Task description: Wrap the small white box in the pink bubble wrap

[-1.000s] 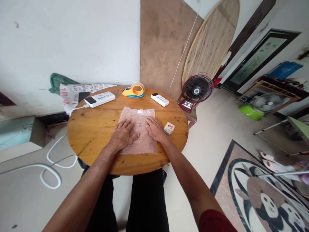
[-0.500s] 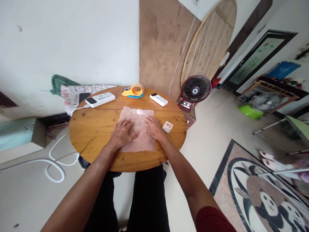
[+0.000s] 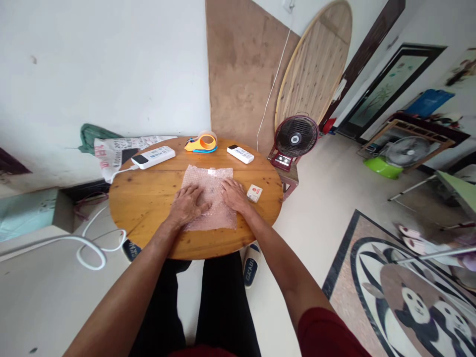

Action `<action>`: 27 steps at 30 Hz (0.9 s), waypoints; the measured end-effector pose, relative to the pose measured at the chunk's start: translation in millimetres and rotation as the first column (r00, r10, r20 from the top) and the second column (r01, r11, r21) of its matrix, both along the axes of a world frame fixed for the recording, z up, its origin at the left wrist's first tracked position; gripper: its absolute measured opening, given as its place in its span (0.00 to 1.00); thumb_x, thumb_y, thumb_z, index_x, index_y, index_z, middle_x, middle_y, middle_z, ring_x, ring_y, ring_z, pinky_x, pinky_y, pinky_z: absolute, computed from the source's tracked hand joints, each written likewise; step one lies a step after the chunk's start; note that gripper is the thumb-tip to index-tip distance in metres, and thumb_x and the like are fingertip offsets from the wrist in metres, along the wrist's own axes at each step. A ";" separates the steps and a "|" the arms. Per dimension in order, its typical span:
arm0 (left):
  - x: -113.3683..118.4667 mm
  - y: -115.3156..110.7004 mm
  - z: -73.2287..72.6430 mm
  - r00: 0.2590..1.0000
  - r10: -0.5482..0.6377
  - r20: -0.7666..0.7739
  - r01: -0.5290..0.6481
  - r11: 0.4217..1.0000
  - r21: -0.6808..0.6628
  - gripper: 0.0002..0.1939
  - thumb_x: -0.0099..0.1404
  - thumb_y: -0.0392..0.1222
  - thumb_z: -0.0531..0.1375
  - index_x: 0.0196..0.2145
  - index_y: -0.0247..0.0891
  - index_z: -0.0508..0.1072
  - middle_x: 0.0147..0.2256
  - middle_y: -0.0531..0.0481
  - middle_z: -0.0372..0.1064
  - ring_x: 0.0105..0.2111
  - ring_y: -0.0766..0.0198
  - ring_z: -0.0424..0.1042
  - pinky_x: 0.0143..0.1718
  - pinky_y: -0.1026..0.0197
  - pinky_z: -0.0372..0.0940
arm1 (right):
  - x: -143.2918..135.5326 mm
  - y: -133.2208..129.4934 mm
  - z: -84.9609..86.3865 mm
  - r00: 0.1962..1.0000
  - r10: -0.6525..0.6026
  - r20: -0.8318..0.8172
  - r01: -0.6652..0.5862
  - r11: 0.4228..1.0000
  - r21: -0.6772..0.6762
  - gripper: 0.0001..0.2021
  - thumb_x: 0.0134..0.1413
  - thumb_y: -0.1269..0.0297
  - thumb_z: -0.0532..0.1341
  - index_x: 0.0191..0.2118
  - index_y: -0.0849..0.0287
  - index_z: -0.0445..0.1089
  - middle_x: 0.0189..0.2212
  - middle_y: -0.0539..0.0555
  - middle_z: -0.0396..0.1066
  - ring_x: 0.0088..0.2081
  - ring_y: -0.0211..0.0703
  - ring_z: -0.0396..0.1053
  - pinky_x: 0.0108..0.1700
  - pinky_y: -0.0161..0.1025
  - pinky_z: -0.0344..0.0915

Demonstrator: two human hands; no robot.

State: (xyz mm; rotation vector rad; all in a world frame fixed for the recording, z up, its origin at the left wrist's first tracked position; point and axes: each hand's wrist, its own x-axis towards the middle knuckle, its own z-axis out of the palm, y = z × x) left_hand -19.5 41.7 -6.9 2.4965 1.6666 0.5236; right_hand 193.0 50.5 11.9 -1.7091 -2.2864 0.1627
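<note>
A sheet of pinkish bubble wrap (image 3: 211, 218) lies flat on the round wooden table (image 3: 141, 198). My left hand (image 3: 188, 204) rests on its left side, fingers flat and thumb stretched inward. On its right edge lies my right hand (image 3: 234, 194), palm down, fingers extended. Neither hand grips anything. Just right of my right hand is a small card-like packet (image 3: 255, 193) with a red mark. Behind the wrap sit an orange tape dispenser (image 3: 203, 143) and a white device (image 3: 240, 153).
Another white device (image 3: 153, 157), with a cable attached, is at the table's back left, near a printed sack (image 3: 107, 158). A dark red fan (image 3: 296, 138) stands beyond the right edge. The wall is close behind the table.
The camera view has shifted slightly, and a slipper now shows more fully under the table. Both hands remain flat on the bubble wrap.
</note>
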 end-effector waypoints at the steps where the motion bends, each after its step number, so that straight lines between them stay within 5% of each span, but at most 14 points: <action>1: 0.0 0.1 -0.1 1.000 0.000 -0.001 0.000 1.000 -0.002 0.34 0.62 0.61 0.54 0.59 0.38 0.65 0.63 0.42 0.57 0.64 0.48 0.52 0.63 0.47 0.49 | -0.1 0.5 -0.7 1.000 0.000 0.006 0.000 1.000 0.002 0.23 0.64 0.64 0.48 0.63 0.58 0.57 0.65 0.57 0.54 0.66 0.48 0.49 0.66 0.51 0.47; 27: 2.1 -2.4 5.8 0.999 0.019 0.040 -0.017 0.999 -0.046 0.35 0.60 0.62 0.54 0.60 0.39 0.65 0.63 0.43 0.57 0.64 0.48 0.51 0.63 0.48 0.47 | 0.1 2.7 -4.5 0.999 0.011 -0.043 -0.008 0.998 0.069 0.21 0.62 0.66 0.49 0.59 0.59 0.63 0.62 0.57 0.61 0.61 0.51 0.56 0.63 0.51 0.51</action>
